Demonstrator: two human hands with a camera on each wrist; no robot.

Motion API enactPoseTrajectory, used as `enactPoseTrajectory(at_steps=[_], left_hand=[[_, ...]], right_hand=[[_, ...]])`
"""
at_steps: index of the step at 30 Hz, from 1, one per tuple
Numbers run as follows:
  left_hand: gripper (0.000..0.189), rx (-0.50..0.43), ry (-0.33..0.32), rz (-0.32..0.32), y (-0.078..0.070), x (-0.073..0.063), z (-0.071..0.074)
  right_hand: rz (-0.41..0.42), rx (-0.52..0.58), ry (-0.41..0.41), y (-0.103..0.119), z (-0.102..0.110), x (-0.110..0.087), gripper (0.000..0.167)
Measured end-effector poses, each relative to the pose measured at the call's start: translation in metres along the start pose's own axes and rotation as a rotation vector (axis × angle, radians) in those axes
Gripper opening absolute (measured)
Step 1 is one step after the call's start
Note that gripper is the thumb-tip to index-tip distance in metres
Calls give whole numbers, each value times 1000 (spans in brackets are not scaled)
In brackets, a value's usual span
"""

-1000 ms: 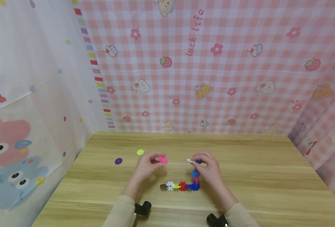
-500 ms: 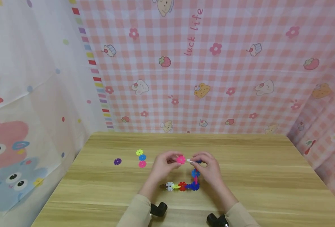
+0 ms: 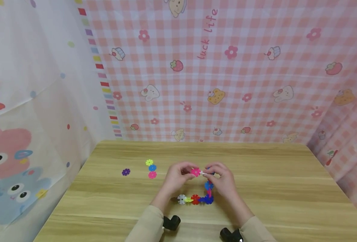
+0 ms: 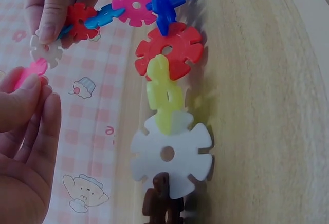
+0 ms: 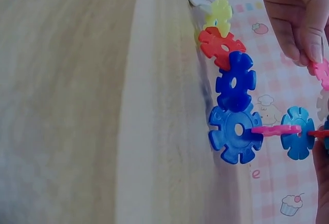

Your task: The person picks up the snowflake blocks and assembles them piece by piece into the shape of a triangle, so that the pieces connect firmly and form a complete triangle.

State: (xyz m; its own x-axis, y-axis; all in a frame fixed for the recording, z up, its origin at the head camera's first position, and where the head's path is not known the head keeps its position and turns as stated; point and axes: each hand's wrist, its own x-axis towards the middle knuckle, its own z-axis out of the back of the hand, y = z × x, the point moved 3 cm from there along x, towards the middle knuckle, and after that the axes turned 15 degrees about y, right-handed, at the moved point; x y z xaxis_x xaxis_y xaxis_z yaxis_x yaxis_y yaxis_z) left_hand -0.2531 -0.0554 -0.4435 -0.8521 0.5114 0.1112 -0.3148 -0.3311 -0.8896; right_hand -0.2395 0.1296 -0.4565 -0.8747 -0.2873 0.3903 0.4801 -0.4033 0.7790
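My left hand (image 3: pixel 177 177) pinches a pink notched snowflake disc (image 3: pixel 195 172) between thumb and fingers. In my right hand (image 3: pixel 222 177), a white snowflake disc (image 4: pixel 46 50) is pinched by the thumb and fingers, edge-on to the head camera. The pink disc's rim meets the white one; how deep the slots engage I cannot tell. From the white disc a chain runs through red (image 4: pixel 81 22), light blue (image 5: pixel 297 132), pink (image 4: pixel 134 4) and dark blue (image 5: pixel 235 133) discs. It bends there and continues through red (image 4: pixel 180 52), yellow (image 4: pixel 165 93), white (image 4: pixel 172 152) and brown (image 4: pixel 160 203) discs.
Loose discs lie to the left on the wooden table (image 3: pixel 272 188): yellow (image 3: pixel 149 162), blue (image 3: pixel 152 167) and pink (image 3: pixel 152 174) in a column, with a purple one (image 3: pixel 125 172) farther left. A checked pink cloth (image 3: pixel 196 84) hangs behind the table.
My left hand has moved right with the pink disc until it meets the white one, uncovering loose blue and pink discs. The right hand has stayed nearly still.
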Motion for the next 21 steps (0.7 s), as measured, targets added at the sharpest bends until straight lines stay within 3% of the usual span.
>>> enactPoseTrajectory(at_steps=[16, 21], left_hand=[[29, -24, -46, -2, -1, 3, -4], [30, -53, -80, 2, -1, 3, -8]], right_hand=[[26, 17, -65, 2, -2, -1, 16], [61, 6, -83, 21, 0, -2, 15]])
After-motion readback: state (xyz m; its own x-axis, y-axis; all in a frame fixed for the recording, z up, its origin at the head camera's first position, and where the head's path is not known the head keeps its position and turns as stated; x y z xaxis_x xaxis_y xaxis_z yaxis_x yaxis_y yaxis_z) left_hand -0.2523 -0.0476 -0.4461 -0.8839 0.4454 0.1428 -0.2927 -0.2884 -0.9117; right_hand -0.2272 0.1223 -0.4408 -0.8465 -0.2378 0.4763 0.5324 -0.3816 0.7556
